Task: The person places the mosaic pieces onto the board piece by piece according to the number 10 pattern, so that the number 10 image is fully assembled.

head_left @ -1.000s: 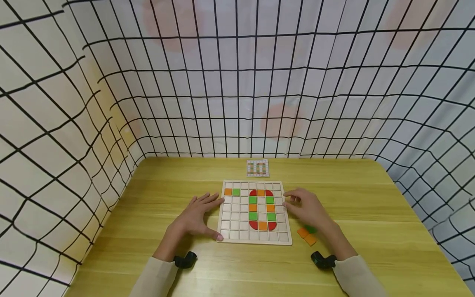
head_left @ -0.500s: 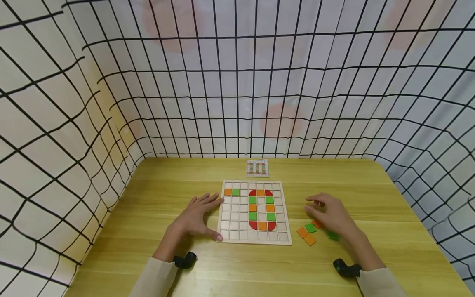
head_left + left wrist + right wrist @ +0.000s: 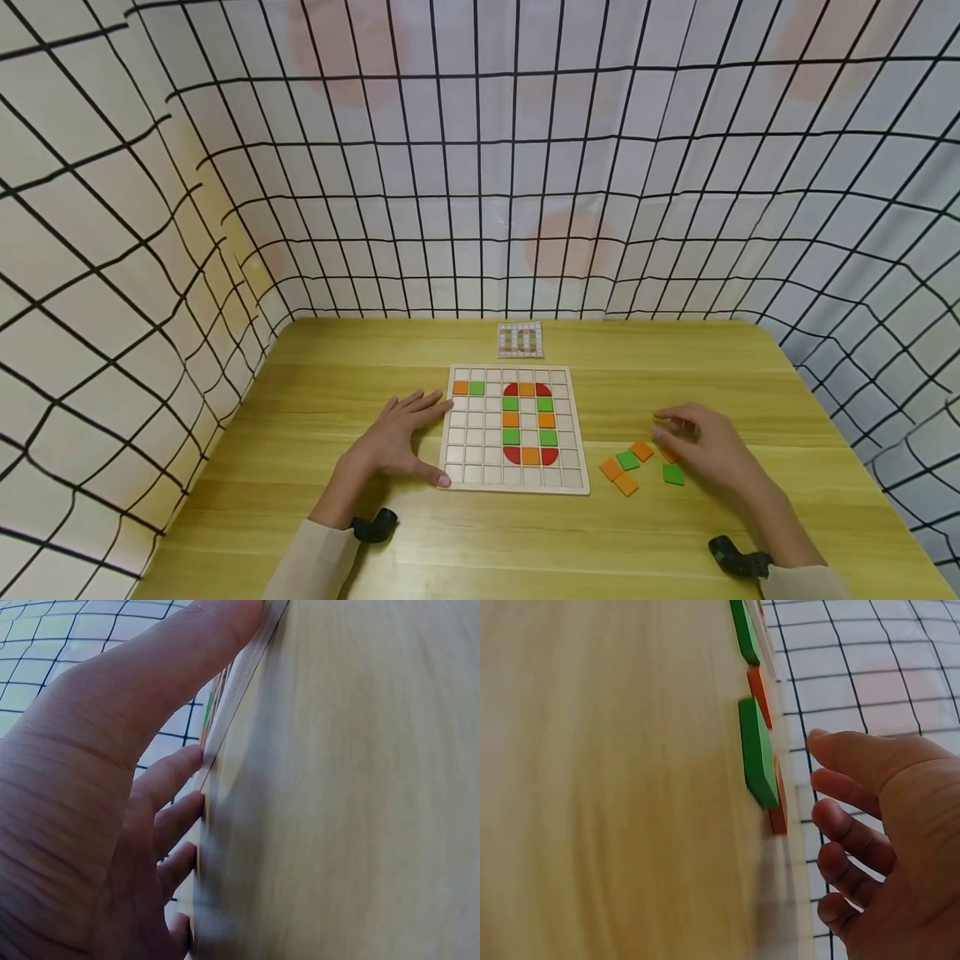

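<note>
A wooden grid board (image 3: 475,438) lies on the table. My left hand (image 3: 393,440) is spread at its left side, thumb and fingertips touching the edge; the left wrist view shows the thumb (image 3: 187,645) against the rim. On the board, red, orange and green tiles form an oval ring, while an orange tile (image 3: 461,387) and a green tile (image 3: 477,388) sit at upper left. Loosely bent and holding nothing, my right hand (image 3: 712,446) hovers over loose tiles right of the board. A green tile (image 3: 757,754) is near its thumb; an orange tile (image 3: 667,456) is partly hidden beneath the fingers.
Other loose tiles lie nearby: an orange tile (image 3: 641,451), a green tile (image 3: 627,460) and two more orange ones. Behind the board lies a small pattern card (image 3: 520,340). White sheeting with a black grid (image 3: 480,167) surrounds the wooden table (image 3: 480,542).
My right hand has moved from the board's right edge outward to the right and nearer me, uncovering several loose tiles. My left hand and the board have stayed still.
</note>
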Demonstrator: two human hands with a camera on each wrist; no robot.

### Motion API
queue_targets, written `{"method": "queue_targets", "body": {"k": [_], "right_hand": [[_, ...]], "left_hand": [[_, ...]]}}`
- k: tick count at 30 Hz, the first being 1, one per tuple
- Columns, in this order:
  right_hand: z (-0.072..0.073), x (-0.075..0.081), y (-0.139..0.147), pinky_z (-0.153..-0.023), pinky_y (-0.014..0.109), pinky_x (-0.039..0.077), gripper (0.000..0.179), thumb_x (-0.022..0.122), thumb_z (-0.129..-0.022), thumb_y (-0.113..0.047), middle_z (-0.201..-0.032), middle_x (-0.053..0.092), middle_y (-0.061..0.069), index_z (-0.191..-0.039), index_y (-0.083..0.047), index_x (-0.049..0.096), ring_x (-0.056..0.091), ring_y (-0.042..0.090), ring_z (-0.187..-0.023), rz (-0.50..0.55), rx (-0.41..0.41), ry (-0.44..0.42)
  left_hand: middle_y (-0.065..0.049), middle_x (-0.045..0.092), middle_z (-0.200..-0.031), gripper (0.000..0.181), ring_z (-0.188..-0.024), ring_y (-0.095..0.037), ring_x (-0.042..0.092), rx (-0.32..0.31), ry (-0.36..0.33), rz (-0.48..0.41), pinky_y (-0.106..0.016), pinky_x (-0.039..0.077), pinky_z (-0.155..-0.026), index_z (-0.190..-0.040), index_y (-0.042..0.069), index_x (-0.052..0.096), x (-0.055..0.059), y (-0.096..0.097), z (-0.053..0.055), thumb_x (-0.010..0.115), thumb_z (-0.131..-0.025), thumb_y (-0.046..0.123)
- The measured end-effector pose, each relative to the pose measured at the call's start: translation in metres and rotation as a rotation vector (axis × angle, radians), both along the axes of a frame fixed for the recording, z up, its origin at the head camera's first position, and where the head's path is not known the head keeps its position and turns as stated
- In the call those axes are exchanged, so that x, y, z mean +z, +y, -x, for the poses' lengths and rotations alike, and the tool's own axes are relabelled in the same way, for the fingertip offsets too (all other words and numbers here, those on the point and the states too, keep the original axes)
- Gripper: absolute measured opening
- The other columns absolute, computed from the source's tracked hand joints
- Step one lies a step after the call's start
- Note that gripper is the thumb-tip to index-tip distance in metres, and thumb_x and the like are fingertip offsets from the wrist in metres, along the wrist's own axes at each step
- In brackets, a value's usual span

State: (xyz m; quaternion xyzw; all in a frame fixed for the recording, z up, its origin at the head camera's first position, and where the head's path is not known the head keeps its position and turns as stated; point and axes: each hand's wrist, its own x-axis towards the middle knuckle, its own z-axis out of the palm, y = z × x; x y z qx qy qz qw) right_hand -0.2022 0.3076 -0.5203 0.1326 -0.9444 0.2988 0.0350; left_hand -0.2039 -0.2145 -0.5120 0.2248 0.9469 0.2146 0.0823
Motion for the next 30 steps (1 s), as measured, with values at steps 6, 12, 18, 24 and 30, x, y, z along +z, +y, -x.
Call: {"method": "queue_targets", "body": {"k": [6, 12, 18, 24, 30], "right_hand": [[-0.003, -0.004, 0.015, -0.083, 0.027, 0.054, 0.036, 0.072, -0.097, -0.041, -0.097, 0.066, -0.008, -0.124, -0.018, 0.074, 0.059, 0.004, -0.093, -0.001, 0.023, -0.035], [-0.008, -0.006, 0.024, -0.076, 0.025, 0.051, 0.031, 0.073, -0.096, -0.041, -0.100, 0.067, -0.011, -0.121, -0.023, 0.075, 0.056, 0.001, -0.088, 0.010, 0.056, -0.051], [-0.009, -0.008, 0.026, -0.072, 0.025, 0.048, 0.025, 0.073, -0.097, -0.038, -0.100, 0.067, -0.012, -0.117, -0.025, 0.076, 0.055, 0.002, -0.085, 0.010, 0.073, -0.033], [-0.009, -0.011, 0.026, -0.071, 0.025, 0.048, 0.020, 0.074, -0.096, -0.036, -0.100, 0.068, -0.012, -0.114, -0.027, 0.077, 0.056, 0.001, -0.084, 0.018, 0.080, -0.011], [-0.011, -0.011, 0.028, -0.073, 0.025, 0.049, 0.019, 0.076, -0.095, -0.035, -0.101, 0.069, -0.010, -0.113, -0.028, 0.077, 0.057, 0.002, -0.085, 0.042, 0.086, -0.023]], "left_hand": [[-0.001, 0.029, -0.171, 0.123, -0.160, -0.036, 0.018, 0.005, -0.002, 0.012, -0.069, 0.009, -0.125, -0.161, 0.030, 0.037, 0.000, 0.000, 0.000, 0.085, -0.058, 0.078], [-0.001, 0.029, -0.170, 0.123, -0.160, -0.036, 0.018, 0.005, -0.003, 0.009, -0.069, 0.009, -0.125, -0.161, 0.031, 0.038, -0.001, 0.000, 0.001, 0.085, -0.058, 0.078], [-0.001, 0.029, -0.170, 0.123, -0.160, -0.036, 0.018, 0.000, 0.000, 0.010, -0.069, 0.009, -0.125, -0.161, 0.031, 0.037, -0.002, 0.000, 0.001, 0.085, -0.058, 0.079], [0.000, 0.029, -0.171, 0.123, -0.160, -0.036, 0.018, 0.004, -0.002, 0.005, -0.069, 0.009, -0.125, -0.161, 0.032, 0.037, -0.003, 0.000, 0.001, 0.085, -0.058, 0.079], [0.000, 0.028, -0.171, 0.123, -0.160, -0.035, 0.017, 0.008, -0.008, 0.008, -0.069, 0.008, -0.126, -0.161, 0.032, 0.036, -0.003, 0.000, 0.001, 0.085, -0.058, 0.079]]}}
